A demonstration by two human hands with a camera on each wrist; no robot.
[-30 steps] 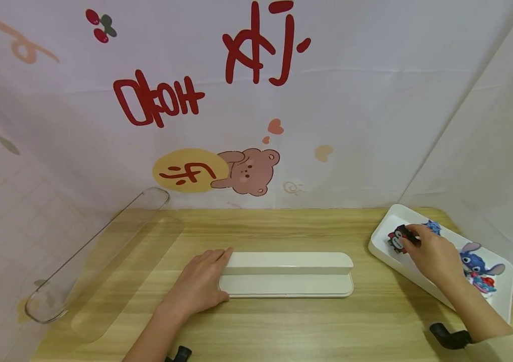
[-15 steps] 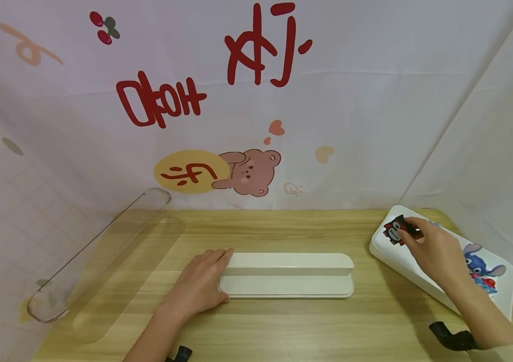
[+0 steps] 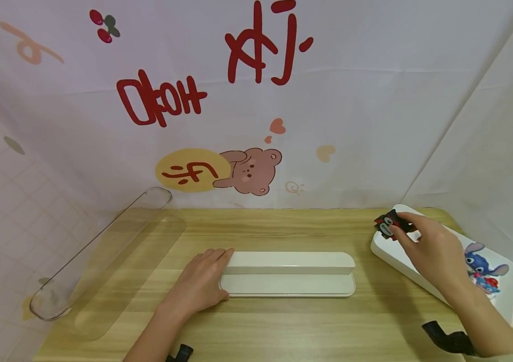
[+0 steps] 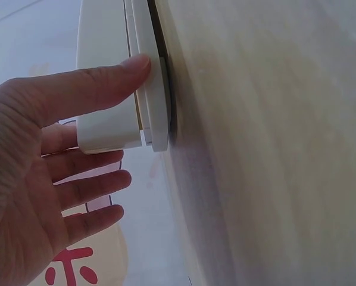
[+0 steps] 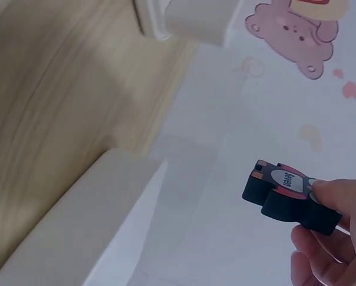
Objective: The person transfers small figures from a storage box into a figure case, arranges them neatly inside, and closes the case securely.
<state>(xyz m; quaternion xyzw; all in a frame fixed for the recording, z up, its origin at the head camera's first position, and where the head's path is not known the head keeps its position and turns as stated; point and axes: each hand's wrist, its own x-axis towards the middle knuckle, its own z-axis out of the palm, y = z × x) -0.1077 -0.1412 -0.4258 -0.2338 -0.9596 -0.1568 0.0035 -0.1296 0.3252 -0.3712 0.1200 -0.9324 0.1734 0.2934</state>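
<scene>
A long white box with a stepped top point(image 3: 288, 284) lies on the wooden table in the head view. My left hand point(image 3: 199, 281) grips its left end; the thumb point(image 4: 121, 77) presses the lid edge while the index finger goes behind the box. At the right, my right hand point(image 3: 434, 249) pinches a small black-and-red owl-like block point(image 3: 386, 224) between thumb and fingers. "Seven" is printed on the block's pale oval, seen in the right wrist view. The block is held above the far left corner of a white tray point(image 3: 385, 250).
A blue big-eared cartoon figure point(image 3: 482, 264) shows on the tray, partly behind the right wrist. A long clear plastic cover point(image 3: 107, 266) stands at the left. The printed cloth wall point(image 3: 365, 110) rises behind the table point(image 3: 310, 329). Black curved pieces point(image 3: 448, 339) sit by both wrists.
My right hand has lifted the owl-like block from inside the tray and moved it left and up to the tray's far corner. My left hand stays on the white box.
</scene>
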